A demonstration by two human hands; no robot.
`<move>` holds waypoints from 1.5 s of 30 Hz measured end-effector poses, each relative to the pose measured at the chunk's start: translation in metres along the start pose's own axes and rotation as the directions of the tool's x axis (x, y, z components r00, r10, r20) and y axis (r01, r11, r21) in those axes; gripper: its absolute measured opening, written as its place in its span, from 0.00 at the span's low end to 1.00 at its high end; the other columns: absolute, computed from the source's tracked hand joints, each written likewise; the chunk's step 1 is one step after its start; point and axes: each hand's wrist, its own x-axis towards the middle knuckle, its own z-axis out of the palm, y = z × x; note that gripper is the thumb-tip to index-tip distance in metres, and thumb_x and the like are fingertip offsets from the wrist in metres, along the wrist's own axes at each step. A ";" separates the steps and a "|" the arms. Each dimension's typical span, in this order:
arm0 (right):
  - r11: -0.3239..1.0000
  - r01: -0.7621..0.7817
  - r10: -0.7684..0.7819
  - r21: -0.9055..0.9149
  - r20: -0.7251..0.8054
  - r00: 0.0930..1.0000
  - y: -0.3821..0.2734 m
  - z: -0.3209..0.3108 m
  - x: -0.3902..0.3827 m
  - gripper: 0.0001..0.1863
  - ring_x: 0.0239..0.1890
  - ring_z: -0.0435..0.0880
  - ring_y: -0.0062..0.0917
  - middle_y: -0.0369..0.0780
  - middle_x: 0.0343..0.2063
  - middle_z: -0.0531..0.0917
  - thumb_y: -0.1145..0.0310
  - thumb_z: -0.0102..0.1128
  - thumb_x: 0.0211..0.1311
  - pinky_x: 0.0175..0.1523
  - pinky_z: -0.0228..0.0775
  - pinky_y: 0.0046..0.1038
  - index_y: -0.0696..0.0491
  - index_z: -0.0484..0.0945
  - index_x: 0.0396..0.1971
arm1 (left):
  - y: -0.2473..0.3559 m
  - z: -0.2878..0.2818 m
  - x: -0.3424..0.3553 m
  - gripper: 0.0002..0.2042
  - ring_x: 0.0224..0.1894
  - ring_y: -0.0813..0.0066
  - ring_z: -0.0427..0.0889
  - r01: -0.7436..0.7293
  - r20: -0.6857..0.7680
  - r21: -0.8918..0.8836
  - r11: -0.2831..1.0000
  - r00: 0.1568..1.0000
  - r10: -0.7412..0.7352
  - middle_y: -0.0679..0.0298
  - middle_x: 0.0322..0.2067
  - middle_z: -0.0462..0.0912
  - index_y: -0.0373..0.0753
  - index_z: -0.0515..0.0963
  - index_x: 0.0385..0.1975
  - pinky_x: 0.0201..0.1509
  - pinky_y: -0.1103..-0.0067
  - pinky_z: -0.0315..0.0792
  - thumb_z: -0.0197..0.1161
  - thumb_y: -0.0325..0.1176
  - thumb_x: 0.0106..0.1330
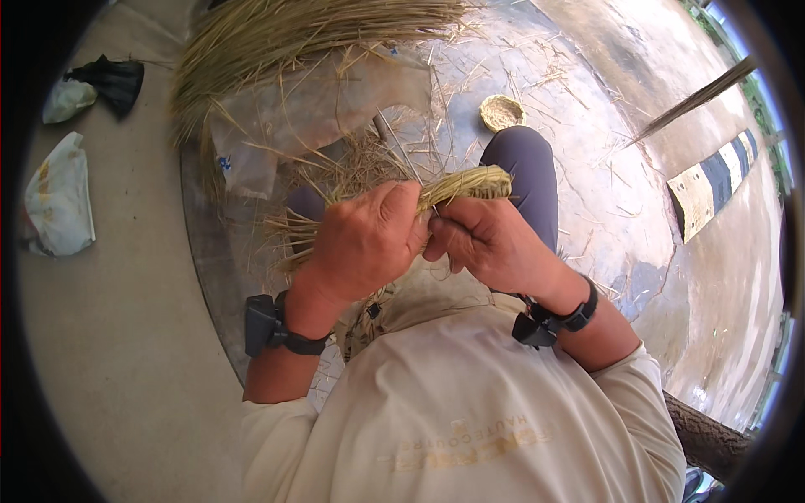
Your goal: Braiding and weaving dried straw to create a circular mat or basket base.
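My left hand [369, 230] is closed around a coiled straw piece [474, 182], its rounded, stitched end pointing right. Loose straw ends [289, 230] stick out to the left of that hand. Just beneath the coil, my right hand [490, 239] is closed, thumb and fingers pinched together close to the left fingertips. Whatever the pinch holds is hidden. A thin strand [436, 273] loops below the fingers. Beyond my left hand a thin, dark rod [402, 147] slants up and away.
A large bundle of straw [310, 38] lies at the far left, beside clear plastic sheeting [327, 96]. A small woven basket [502, 112] sits beyond my knee [524, 168]. White [60, 197] and black bags [113, 82] rest at left. A striped block [717, 184] is at right.
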 end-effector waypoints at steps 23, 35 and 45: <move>0.733 -0.001 0.079 0.680 -0.085 0.993 -0.002 -0.018 0.047 0.14 0.29 0.81 0.17 0.33 0.30 0.86 0.64 0.56 0.82 0.35 0.77 0.24 0.59 0.82 0.53 | -0.006 0.000 -0.017 0.13 0.32 0.54 0.86 -0.083 0.160 0.031 0.996 0.984 0.077 0.55 0.29 0.83 0.35 0.78 0.44 0.34 0.63 0.80 0.69 0.30 0.62; 0.292 0.463 -0.196 0.837 -0.422 0.885 0.020 -0.148 0.012 0.18 0.25 0.64 0.15 0.34 0.30 0.73 0.72 0.46 0.84 0.24 0.55 0.19 0.65 0.73 0.63 | -0.051 -0.098 -0.062 0.10 0.35 0.44 0.86 0.154 0.233 0.195 0.969 0.952 -0.199 0.49 0.34 0.86 0.33 0.79 0.44 0.37 0.60 0.80 0.66 0.29 0.66; 0.954 -0.160 0.069 0.254 0.334 0.940 0.026 0.018 0.055 0.24 0.42 0.84 0.22 0.42 0.45 0.90 0.57 0.55 0.83 0.49 0.77 0.26 0.63 0.82 0.59 | -0.027 -0.057 -0.047 0.20 0.36 0.48 0.90 0.292 0.392 -0.261 0.920 0.903 -0.175 0.47 0.36 0.89 0.35 0.80 0.59 0.41 0.63 0.82 0.64 0.27 0.67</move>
